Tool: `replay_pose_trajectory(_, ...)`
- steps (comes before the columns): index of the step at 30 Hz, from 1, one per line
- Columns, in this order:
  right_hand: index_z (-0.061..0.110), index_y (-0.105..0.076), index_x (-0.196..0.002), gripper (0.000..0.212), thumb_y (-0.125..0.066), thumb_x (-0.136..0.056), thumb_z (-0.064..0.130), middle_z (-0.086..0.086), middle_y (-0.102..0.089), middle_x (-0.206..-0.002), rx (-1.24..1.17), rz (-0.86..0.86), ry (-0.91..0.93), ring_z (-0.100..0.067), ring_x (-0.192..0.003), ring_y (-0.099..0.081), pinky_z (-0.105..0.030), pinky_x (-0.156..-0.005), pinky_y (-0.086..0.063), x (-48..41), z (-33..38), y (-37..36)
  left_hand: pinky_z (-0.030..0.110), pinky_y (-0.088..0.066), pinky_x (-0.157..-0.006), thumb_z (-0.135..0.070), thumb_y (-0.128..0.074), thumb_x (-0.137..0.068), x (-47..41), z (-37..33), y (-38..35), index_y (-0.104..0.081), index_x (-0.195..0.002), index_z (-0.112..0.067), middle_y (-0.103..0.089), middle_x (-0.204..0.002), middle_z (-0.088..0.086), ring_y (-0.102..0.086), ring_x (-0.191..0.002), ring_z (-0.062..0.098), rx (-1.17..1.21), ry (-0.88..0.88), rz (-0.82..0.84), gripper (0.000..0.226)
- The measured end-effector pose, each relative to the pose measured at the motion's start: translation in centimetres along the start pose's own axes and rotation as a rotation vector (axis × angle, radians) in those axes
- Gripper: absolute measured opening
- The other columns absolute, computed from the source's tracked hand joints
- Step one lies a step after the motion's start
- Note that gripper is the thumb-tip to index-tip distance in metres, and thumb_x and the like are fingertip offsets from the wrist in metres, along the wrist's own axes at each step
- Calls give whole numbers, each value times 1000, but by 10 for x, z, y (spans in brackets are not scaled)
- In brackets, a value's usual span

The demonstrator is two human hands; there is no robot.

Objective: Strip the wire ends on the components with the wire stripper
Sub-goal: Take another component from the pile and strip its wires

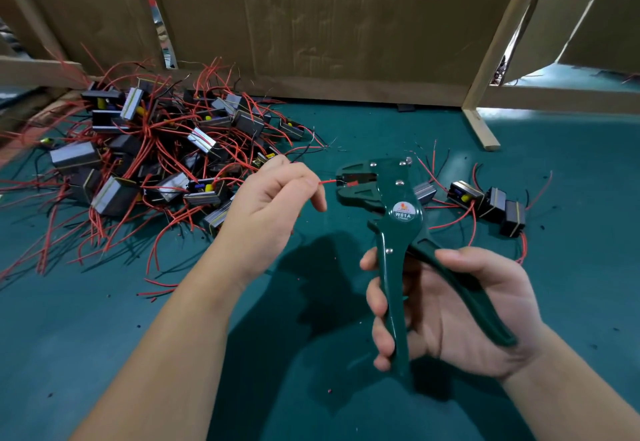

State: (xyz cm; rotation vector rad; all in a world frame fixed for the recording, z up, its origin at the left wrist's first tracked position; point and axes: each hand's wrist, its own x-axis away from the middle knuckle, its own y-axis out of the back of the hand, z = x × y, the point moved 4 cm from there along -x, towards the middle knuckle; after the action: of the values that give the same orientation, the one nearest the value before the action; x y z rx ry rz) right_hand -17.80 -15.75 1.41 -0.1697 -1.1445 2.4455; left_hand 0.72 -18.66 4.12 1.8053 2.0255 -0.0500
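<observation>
On wire stripper [398, 232], badge [403, 212] reads W01A, finer print blurred

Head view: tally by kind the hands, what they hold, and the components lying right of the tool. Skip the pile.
Bare hands: 2 (left hand, right hand)
Green metal wire stripper: 1
Thin red wire pinched by the left hand: 1
Dark boxy components right of the stripper: 4
Total: 8

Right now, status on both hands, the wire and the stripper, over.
Left hand pinches red wire, tip in wire stripper head. Right hand grips its handles, handles spread. Nothing blocking; component pile off left.
</observation>
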Motion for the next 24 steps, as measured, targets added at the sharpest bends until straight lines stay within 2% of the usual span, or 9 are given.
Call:
replay_pose_trajectory(8, 0, -47, -128, 48, -55, -89, 26, -23, -56, -104, 83, 29, 5, -40, -90, -59, -54, -87, -45, -1, -3, -4, 27, -29, -58, -24, -43, -85, 1, -6, 1, -55, -54, -30, -40, -62, -5, -42, -64, 15, -19, -30, 6, 34)
replay_pose_trajectory(12, 1, -48, -127, 45, -55, -89, 25, -22, -57, -103, 78, 46, -6, -40, -89, -60, -54, -86, -46, -1, -5, -3, 31, -34, -66, -23, -45, -86, 1, -8, -3, -50, -53, -31, -41, -60, 2, -43, -73, 13, -21, -57, 32, 35)
replay_pose_trajectory(16, 1, -50, -125, 42, -54, -91, 26, -22, -57, -102, 72, 56, -16, -39, -87, -61, -53, -85, -47, -1, -6, -2, 33, -35, -77, -18, -42, -88, 1, -9, -3, -47, -53, -30, -42, -61, 11, -41, -72, 12, -48, -65, 36, 37)
replay_pose_trajectory(19, 1, -49, -125, 43, -54, -91, 26, -23, -57, -102, 59, 70, -16, -40, -88, -61, -54, -85, -48, 0, -5, -2, 33, -34, -65, -18, -42, -84, 1, -8, -2, -50, -49, -29, -40, -70, 16, -41, -71, 14, -13, -33, 28, 37)
replay_pose_trajectory(24, 0, -50, -123, 42, -55, -91, 27, -23, -57, -100, 71, 69, -21, -39, -86, -61, -53, -83, -49, 0, -7, -1, 18, -31, -53, -15, -43, -79, 2, -6, -2, -48, -47, -24, -39, -67, 0, -42, -62, 12, -44, -25, 30, 34)
